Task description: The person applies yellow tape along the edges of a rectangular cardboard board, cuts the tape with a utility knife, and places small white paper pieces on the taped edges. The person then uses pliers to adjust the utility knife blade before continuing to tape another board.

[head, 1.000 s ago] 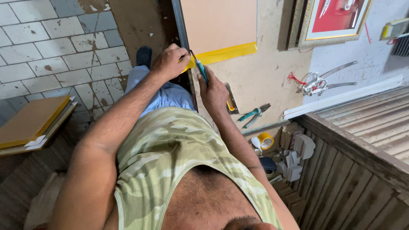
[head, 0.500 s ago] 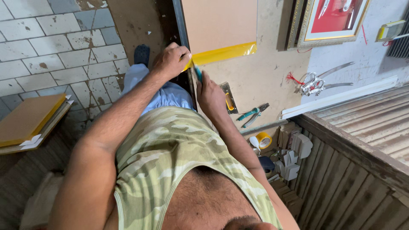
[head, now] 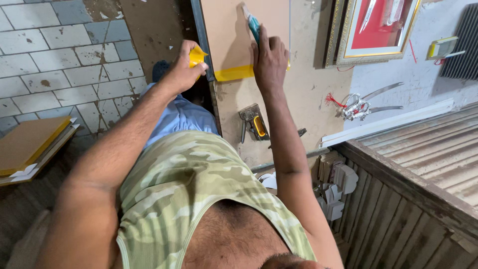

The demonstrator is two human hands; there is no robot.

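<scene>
The left hand point(head: 183, 70) pinches the loose end of yellow tape point(head: 234, 73) at the tan board's point(head: 239, 35) edge — the right hand point(head: 269, 60) grips a teal knife point(head: 253, 25) flat on the board, above the tape strip.

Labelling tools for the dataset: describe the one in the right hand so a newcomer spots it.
Find the tan flat board crossed by a yellow tape strip. Just above the strip, the right hand presses on the board, gripping a slim teal-handled knife-like tool. It is the only teal item there.
</scene>
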